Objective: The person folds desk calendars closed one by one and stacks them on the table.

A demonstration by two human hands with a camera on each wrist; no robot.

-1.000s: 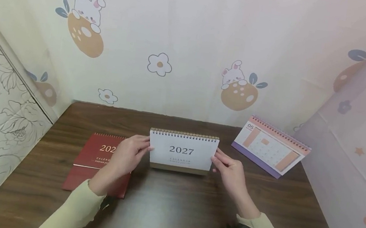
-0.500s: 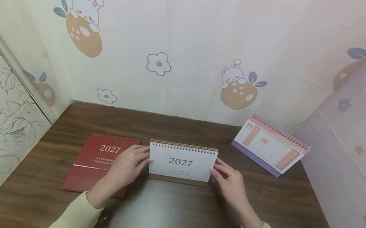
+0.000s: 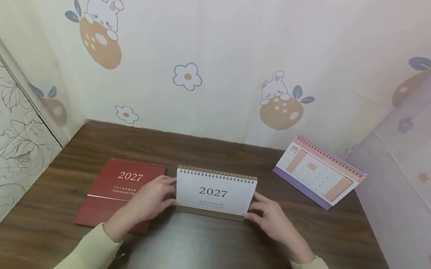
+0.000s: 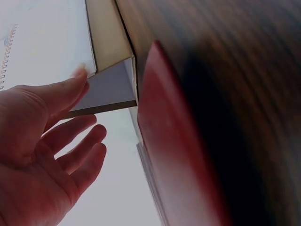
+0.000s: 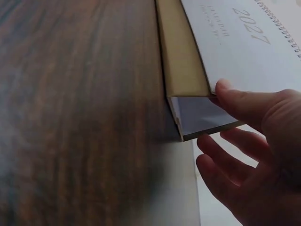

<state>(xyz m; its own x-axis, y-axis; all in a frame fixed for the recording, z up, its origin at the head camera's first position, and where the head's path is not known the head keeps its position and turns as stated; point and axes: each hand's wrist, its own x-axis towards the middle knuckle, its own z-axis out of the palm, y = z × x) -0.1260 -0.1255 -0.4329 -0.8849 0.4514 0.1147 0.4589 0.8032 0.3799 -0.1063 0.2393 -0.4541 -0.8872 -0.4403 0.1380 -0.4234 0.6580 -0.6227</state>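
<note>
A white desk calendar (image 3: pixel 214 191) marked 2027, with a spiral along its top and a tan base strip, stands upright on the dark wooden table. My left hand (image 3: pixel 152 198) holds its left end, thumb on the front lower corner and fingers behind the back panel. At the other end, my right hand (image 3: pixel 271 218) has its thumb (image 5: pixel 235 96) against the front cover and its fingers at the back panel. The wrist views look into the hollow triangular stand between the panels. Just left of it, a red 2027 calendar (image 3: pixel 111 211) is partly covered by my left hand.
An orange and purple desk calendar (image 3: pixel 316 172), showing month 05, stands angled at the back right. Behind the table (image 3: pixel 193 256) hangs a curtain (image 3: pixel 226 42) printed with rabbits and flowers. Further patterned cloth borders both sides.
The white calendar has come down and toward me and now stands still. Both thumbs have slid lower on its front, to the bottom corners.
</note>
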